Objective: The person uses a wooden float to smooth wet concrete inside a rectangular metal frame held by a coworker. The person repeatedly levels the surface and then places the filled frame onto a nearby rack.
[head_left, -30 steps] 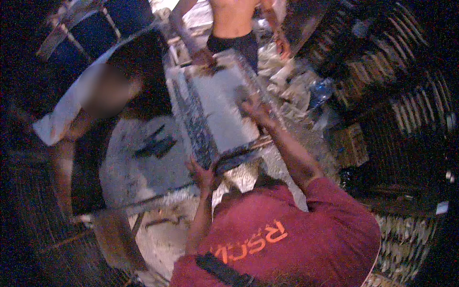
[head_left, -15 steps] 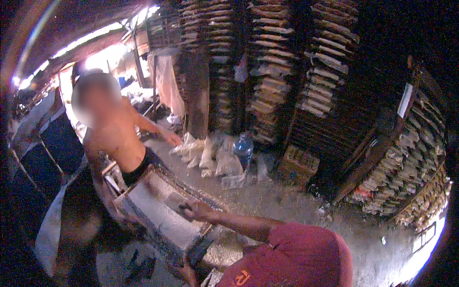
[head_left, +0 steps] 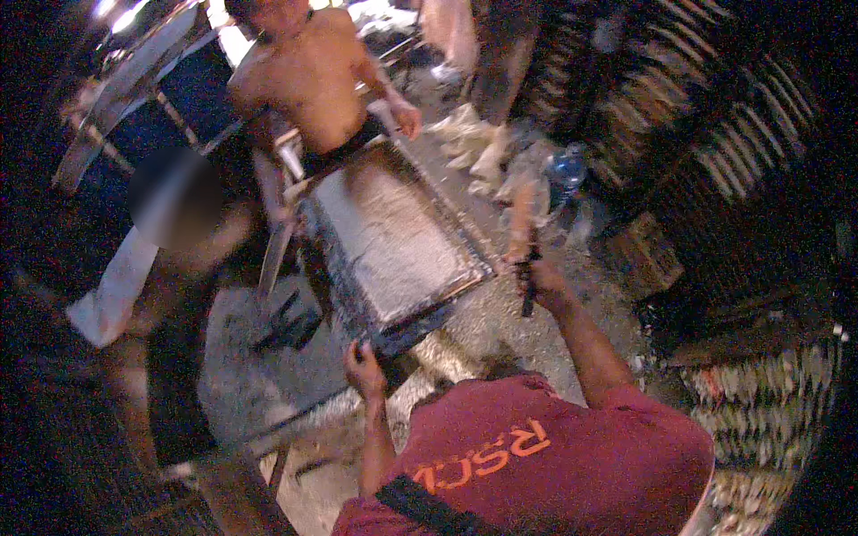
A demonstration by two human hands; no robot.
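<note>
My right hand grips a trowel by its dark handle. Its flat tan blade is raised beside the right edge of a shallow rectangular tray. A smoothed, pale, grainy layer fills the tray, which has a dark rim. My left hand is by the tray's near left corner, fingers loosely curled and apart with nothing visible between them. Whether it touches the corner I cannot tell. Beyond the tray stands a shirtless co-worker, one hand low beside its left side and the other hand hanging free.
A blue water jug stands among pale sacks at the back. To its right is a cardboard box. Racks of stacked pale sheets line the right side. A grey slab-like surface lies left of the tray.
My right hand has lifted the trowel off the tray's surface and moved right. The view has tilted down, bringing my left hand into clearer sight near the tray's corner.
</note>
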